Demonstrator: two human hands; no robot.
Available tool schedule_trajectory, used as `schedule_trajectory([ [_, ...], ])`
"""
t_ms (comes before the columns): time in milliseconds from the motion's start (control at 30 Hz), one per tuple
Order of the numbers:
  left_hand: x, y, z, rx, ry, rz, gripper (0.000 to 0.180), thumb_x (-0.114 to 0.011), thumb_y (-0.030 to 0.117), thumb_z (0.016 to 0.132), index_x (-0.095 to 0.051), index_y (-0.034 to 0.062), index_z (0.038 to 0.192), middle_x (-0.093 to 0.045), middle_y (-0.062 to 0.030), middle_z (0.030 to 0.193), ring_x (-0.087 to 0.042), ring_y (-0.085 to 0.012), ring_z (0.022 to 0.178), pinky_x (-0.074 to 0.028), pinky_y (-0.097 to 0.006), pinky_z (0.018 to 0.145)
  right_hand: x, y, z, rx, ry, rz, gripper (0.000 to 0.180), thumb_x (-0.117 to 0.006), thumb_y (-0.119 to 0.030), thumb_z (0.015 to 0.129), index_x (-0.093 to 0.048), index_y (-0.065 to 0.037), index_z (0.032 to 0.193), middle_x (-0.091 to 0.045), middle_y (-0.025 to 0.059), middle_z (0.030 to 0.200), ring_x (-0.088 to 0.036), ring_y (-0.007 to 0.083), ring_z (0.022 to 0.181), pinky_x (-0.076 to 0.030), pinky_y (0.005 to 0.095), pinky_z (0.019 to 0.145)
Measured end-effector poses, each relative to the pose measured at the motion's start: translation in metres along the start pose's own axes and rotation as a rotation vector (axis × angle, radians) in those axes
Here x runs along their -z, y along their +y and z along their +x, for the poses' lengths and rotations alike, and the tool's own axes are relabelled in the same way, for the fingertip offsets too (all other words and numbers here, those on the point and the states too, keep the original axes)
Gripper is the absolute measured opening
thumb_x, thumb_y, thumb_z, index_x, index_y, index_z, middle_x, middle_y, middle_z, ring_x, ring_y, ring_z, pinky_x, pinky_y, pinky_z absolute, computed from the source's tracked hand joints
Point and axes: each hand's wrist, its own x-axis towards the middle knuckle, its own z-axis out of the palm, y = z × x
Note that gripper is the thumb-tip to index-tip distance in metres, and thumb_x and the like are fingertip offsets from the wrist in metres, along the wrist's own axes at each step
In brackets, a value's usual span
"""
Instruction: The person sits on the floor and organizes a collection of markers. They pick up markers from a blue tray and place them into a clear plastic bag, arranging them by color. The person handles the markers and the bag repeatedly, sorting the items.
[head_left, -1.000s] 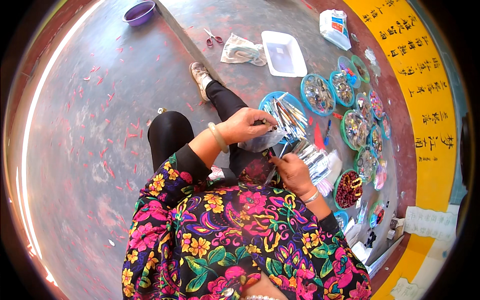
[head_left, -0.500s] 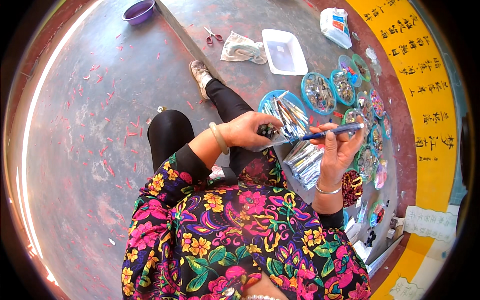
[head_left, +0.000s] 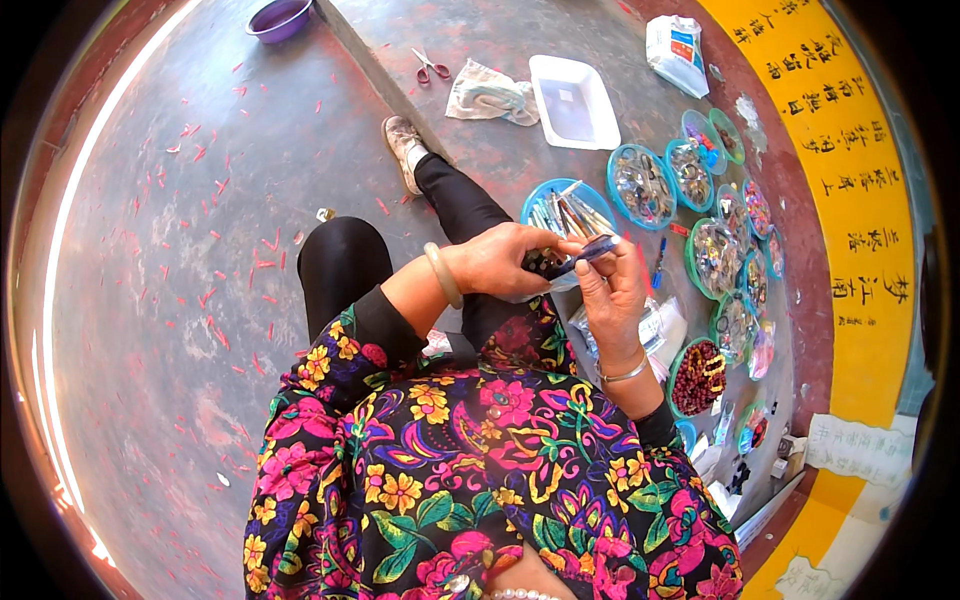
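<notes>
Above my lap, my left hand (head_left: 505,262) is closed round a bundle of dark-ended pens (head_left: 538,262), with clear plastic showing below them. My right hand (head_left: 615,290) pinches a dark blue pen (head_left: 597,248) between thumb and fingers, slanted against the open end of the bundle. My fingers partly cover the pen, so I cannot tell whether its tip is in among the others. Just beyond my hands stands a blue basket (head_left: 528,200) of loose pens. White-wrapped pens (head_left: 655,330) lie behind my right hand and wrist, partly hidden.
Several round baskets (head_left: 640,185) of small trinkets line the right side, one with dark red beads (head_left: 700,378). A blue pen (head_left: 660,262) lies between them. Farther off are a white tray (head_left: 575,100), a cloth (head_left: 490,95), scissors (head_left: 430,68) and a purple basin (head_left: 278,20).
My right hand has moved left with the blue pen, bringing it up to the bundle in my left hand. The red beads and a blue pen on the floor are more exposed.
</notes>
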Motion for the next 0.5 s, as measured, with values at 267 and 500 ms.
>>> schedule_trajectory([
  [267, 0.001, -0.002, 0.0, 0.055, -0.038, 0.049, 0.046, -0.071, 0.011, 0.073, -0.058, -0.0004, 0.116, -0.064, -0.0168, 0.104, -0.063, -0.0258, 0.096, -0.048, -0.034, 0.086, 0.008, 0.0, 0.002, 0.04, 0.023, -0.27, 0.023, -0.064, -0.01, 0.087, -0.063, -0.002, 0.108, -0.063, 0.0127, 0.114, -0.057, 0.0245, 0.112, -0.044, 0.0332, 0.092],
  [500, 0.001, -0.006, -0.001, -0.023, -0.016, 0.075, 0.044, -0.07, 0.016, 0.076, -0.059, -0.0001, 0.115, -0.064, -0.0166, 0.106, -0.062, -0.027, 0.098, -0.047, -0.035, 0.088, 0.037, 0.019, 0.002, -0.111, 0.178, -0.168, 0.022, -0.058, -0.008, 0.091, -0.062, -0.001, 0.111, -0.064, 0.0076, 0.109, -0.058, 0.014, 0.099, -0.045, 0.0276, 0.086],
])
